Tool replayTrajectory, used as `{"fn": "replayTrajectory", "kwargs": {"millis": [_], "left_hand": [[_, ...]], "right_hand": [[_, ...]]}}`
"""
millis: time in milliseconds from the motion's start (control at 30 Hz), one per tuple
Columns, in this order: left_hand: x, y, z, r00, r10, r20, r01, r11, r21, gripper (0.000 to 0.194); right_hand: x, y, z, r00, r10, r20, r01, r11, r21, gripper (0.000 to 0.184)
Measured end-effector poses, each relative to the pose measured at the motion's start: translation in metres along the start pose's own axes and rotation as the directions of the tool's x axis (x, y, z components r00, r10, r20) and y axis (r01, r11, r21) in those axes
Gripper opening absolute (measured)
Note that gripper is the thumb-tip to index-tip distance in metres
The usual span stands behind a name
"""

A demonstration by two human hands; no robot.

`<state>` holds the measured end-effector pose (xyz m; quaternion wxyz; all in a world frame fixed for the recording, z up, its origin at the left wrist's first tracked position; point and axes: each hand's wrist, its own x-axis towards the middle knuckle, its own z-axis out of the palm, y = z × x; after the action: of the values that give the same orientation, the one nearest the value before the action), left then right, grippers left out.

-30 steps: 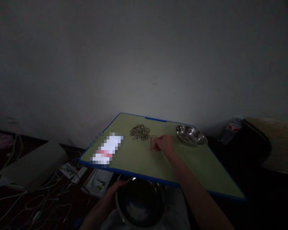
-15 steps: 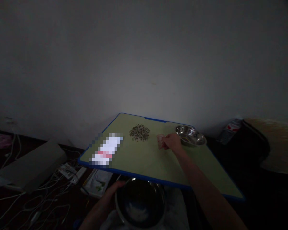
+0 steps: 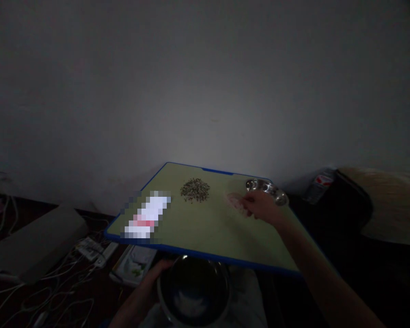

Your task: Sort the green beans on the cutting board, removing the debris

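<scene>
My right hand (image 3: 262, 207) is closed on a small clear cup (image 3: 235, 202), held over the pale green tabletop (image 3: 198, 228). Motion blurs the cup, and its contents cannot be made out. Just behind that hand stands a shiny steel bowl (image 3: 251, 184), partly covered by it. Left of the cup lies a spread pile of small dark and light grains, seed-like (image 3: 195, 190). Below the table's near edge, my left hand (image 3: 160, 269) grips the rim of a larger metal bowl (image 3: 161, 294) at my lap. Its inside is dark.
A pixelated bright phone-like slab (image 3: 146, 216) lies on the table's left side. Cables and a power strip (image 3: 90, 248) cover the floor at left, beside a grey box (image 3: 37, 243). A white tray (image 3: 131, 269) sits under the table edge. A bottle (image 3: 319, 184) stands at right.
My right hand has shifted right, covering more of the steel bowl, and the cup has tipped over further. My left hand keeps its hold on the larger bowl. The whole view has shifted slightly.
</scene>
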<state>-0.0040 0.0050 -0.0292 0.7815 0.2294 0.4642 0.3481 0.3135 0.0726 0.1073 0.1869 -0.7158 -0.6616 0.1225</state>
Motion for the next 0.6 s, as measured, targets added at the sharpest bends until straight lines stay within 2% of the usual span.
{"fn": "replayTrajectory", "kwargs": {"millis": [100,233,333,467,600], "left_hand": [[0.0,0.0,0.0,1.0,0.001,-0.016,-0.001,1.0,0.017,0.023],[-0.006,0.004,0.007,0.999,0.027,-0.018,-0.027,0.999,0.028,0.021],[-0.01,0.007,0.013,0.999,0.035,-0.009,-0.035,0.999,0.004,0.019],[-0.006,0.008,0.012,0.998,-0.044,-0.044,0.043,0.999,-0.01,0.015],[-0.003,0.009,0.008,0.999,-0.044,0.002,0.044,0.999,-0.009,0.016]], "right_hand": [[-0.01,0.011,-0.011,0.985,-0.151,0.089,0.161,0.98,-0.118,0.024],[-0.01,0.015,-0.011,0.961,-0.211,0.178,0.255,0.925,-0.281,0.024],[-0.002,0.012,-0.005,0.961,-0.22,0.164,0.266,0.898,-0.35,0.023],[0.014,0.007,0.003,0.971,-0.207,0.123,0.239,0.895,-0.376,0.024],[0.03,0.004,0.01,0.978,-0.192,0.084,0.209,0.876,-0.435,0.025]]}}
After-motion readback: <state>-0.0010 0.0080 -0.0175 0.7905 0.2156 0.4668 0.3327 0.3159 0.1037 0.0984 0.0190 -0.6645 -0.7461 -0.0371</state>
